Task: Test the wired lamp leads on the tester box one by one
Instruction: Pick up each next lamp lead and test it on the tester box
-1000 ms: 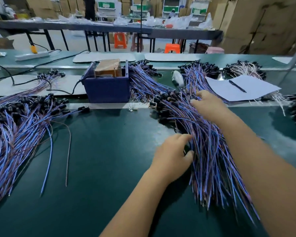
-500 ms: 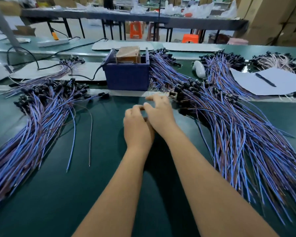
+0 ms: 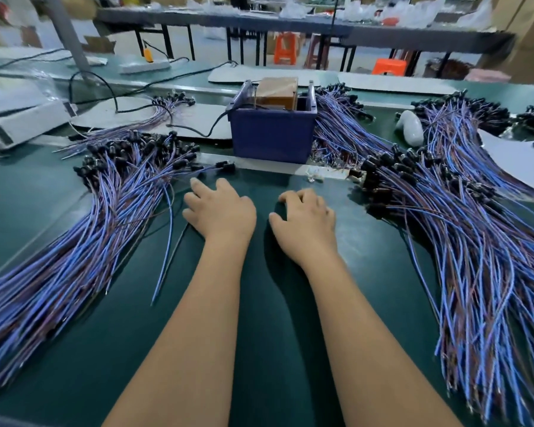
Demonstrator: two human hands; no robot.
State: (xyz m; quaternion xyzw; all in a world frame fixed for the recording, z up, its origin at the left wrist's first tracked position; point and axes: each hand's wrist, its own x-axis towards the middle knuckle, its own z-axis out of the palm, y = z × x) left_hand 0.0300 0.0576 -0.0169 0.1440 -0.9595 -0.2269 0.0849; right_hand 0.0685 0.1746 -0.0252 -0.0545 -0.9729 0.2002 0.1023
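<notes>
Green bench mat point(image 3: 259, 303), wire lead piles left point(image 3: 74, 241) and right point(image 3: 475, 257), blue tester box point(image 3: 272, 137), paper point(image 3: 518, 163)

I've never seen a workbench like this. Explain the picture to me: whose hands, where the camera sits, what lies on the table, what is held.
No machine here: a person's two bare hands, filmed by a camera worn on the head, looking forward and down. The left hand and right hand rest on the green table, fingers loosely bent; neither appears to hold anything. On either side lie piles of blue and brown wires with black ends: the left pile and the right pile. Beyond the hands stands a blue box, with a sheet of paper at far right.
</notes>
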